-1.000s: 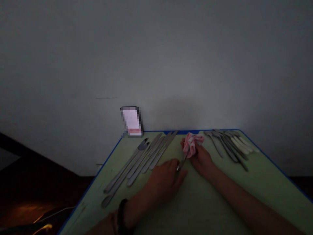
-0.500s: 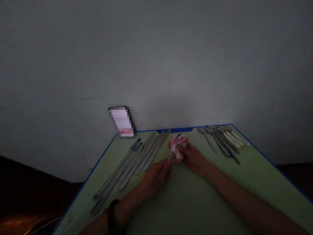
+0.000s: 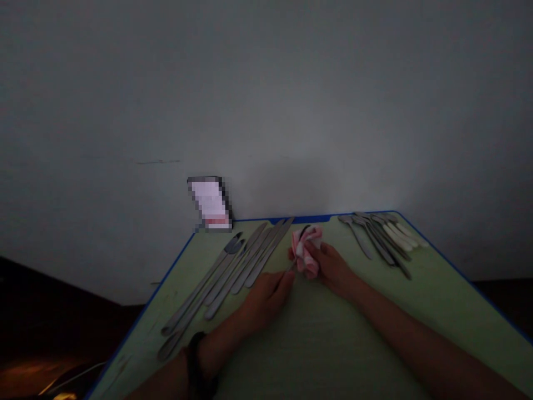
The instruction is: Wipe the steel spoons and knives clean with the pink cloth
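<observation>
so the metal utensil (image 3: 292, 265) was held over the mid part of the surface (image 3: 316, 344); left hand (image 3: 266, 297), at its 7 o'clock, was closed round the near end. right hand (image 3: 333, 269), at its 4 o'clock, gripped the pink-and-white cloth (image 3: 308, 253), bunched round the far part. most of it was hidden, so exact type unclear; a dark bit showed at the cloth's 12 o'clock, prob its tip. looked light, stiff & thin, prob slick b/c smooth metal, not fragile; near end seemed the best spot for a firm pinch. cloth looked soft, light, easily squashed, so a full-palm hold suited. rel. to cloth: long cutlery (image 3: 237, 271) approx 8-9 o'clock, spoons (image 3: 377, 241) approx 3, phone (image 3: 210, 201) approx 10.
</observation>
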The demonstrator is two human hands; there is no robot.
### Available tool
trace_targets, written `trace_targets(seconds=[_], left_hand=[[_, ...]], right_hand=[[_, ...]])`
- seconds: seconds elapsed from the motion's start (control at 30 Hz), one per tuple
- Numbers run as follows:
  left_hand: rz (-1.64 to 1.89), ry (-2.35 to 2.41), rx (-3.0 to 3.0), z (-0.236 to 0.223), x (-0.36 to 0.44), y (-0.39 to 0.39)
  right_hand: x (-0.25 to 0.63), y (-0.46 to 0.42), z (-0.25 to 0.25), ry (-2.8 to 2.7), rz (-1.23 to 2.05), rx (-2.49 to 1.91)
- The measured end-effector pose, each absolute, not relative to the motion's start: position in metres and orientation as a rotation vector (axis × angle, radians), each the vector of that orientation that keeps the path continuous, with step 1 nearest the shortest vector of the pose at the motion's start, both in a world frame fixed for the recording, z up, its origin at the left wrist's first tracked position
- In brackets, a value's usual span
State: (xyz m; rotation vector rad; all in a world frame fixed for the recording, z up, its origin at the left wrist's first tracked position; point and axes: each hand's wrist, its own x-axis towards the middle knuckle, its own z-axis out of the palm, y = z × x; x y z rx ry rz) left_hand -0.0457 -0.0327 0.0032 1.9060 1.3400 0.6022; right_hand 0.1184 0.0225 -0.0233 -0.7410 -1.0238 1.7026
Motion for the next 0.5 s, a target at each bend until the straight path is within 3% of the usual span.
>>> trace_targets(seconds=[0.23, 0.5], left_hand=[[0.584, 1.379, 1.991, 0.0062, -0.0428, -0.0322], [0.445, 1.331, 2.152, 0.0057, -0.0491, -0.0323]], right_hand=[[0.1157, 0.0209, -0.0204, -0.980, 1.712, -0.743], [0.1132, 0.0275, -0.0246, -0.792, 1.473, -0.810]])
